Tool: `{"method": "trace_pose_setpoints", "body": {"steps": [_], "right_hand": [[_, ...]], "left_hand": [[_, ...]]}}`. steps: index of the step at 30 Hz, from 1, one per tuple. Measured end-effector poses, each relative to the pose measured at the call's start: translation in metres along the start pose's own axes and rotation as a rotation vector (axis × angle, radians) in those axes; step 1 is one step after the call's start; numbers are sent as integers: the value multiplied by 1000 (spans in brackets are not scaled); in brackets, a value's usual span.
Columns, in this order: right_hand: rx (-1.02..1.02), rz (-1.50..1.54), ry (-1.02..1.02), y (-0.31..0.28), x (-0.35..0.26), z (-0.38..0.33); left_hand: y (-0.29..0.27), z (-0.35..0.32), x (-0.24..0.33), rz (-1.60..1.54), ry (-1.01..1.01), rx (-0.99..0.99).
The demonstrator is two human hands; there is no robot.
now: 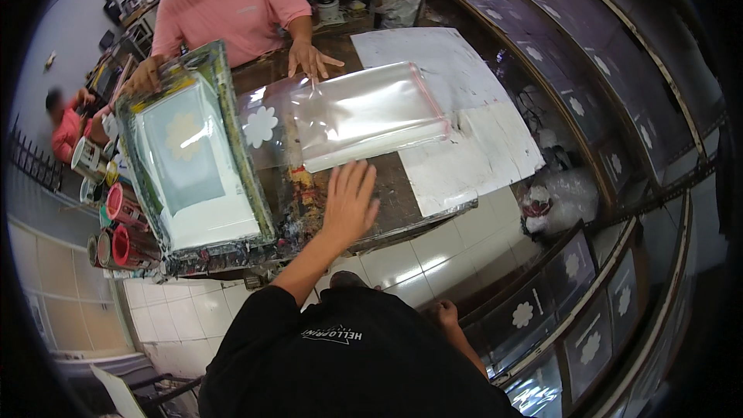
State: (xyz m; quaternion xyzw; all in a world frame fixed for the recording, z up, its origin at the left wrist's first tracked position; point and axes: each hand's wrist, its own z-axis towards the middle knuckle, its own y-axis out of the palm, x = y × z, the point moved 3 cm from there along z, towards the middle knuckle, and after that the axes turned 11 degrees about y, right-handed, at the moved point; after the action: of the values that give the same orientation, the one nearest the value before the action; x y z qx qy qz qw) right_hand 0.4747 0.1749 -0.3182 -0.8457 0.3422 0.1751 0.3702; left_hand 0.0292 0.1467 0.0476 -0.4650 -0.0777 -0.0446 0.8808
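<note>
On the table (387, 186), I'm laying my left hand (350, 205) flat, fingers apart, by the clear bag (371, 112); flower print (261, 126) done (frame (193, 151) lifted). R hand (446, 314) hanging low, empty, fingers curled loosely.

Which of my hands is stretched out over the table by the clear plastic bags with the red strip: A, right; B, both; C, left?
C: the left hand lies open beside the clear plastic bags; the right hand hangs low, off the table.
</note>
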Motion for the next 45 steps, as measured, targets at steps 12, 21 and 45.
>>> {"method": "trace_pose_setpoints", "body": {"steps": [12,21,45], "right_hand": [[26,233,187,19,70,-30],[-402,1257,-156,-42,-181,-143],[451,893,23,172,-29,-379]], "left_hand": [[95,60,-68,301,83,-369],[44,16,83,-72,569,-282],[-112,-295,37,-997,916,-778]]}}
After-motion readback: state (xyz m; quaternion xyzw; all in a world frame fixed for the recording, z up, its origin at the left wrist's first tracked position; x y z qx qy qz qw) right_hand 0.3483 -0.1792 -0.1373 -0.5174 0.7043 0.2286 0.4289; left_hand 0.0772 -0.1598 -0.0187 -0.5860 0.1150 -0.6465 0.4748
